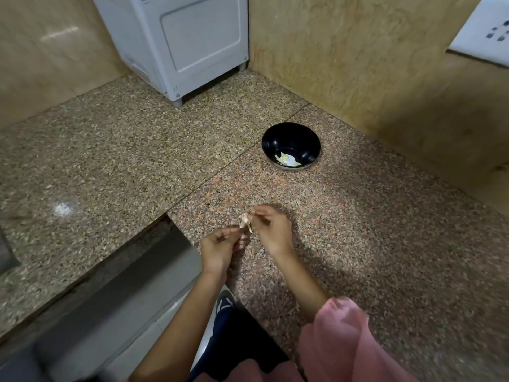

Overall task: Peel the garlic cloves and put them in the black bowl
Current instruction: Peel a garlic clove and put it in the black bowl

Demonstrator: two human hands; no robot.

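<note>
Pinching garlic clove (pixel 246 222) w/ both hands' fingers, black bowl (pixel 291 146) well apart near white appliance (pixel 179 42)

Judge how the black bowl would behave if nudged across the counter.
The black bowl probably slides rather than tips: it sits low and wide on the polished granite counter. It likely feels light, holding only a few peeled cloves. Its glossy surface may be slippery.

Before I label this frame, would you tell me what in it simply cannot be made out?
Head view only:
- Garlic clove: small and half covered by the left hand and right hand; how much skin remains is unclear.
- Black bowl: the pale pieces inside are too small to count.
- White appliance: top cut off by the upper edge.
- Wall socket: cut by the right edge.
</note>
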